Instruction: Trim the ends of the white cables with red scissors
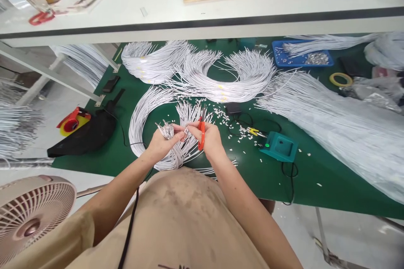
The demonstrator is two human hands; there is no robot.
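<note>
My left hand (164, 142) is closed around a bunch of white wires (176, 155), their tips sticking up past the fingers. Close beside it, my right hand (208, 136) holds red-handled scissors (202, 134), blades pointing away from me. The right thumb and forefinger also pinch at a wire end near the left fingertips; that small piece is too fine to make out. The held wires belong to a curved bundle (138, 124) lying on the green tabletop (240, 180). Cut white bits (221, 113) are scattered just beyond the hands.
More wire bundles (221, 88) lie at the back, and a long wrapped one (341, 130) at right. A teal device (279, 146) and blue tray (303, 61) stand right. A tape dispenser (74, 122) sits left, a fan (34, 222) lower left. A white shelf (158, 14) overhangs the back.
</note>
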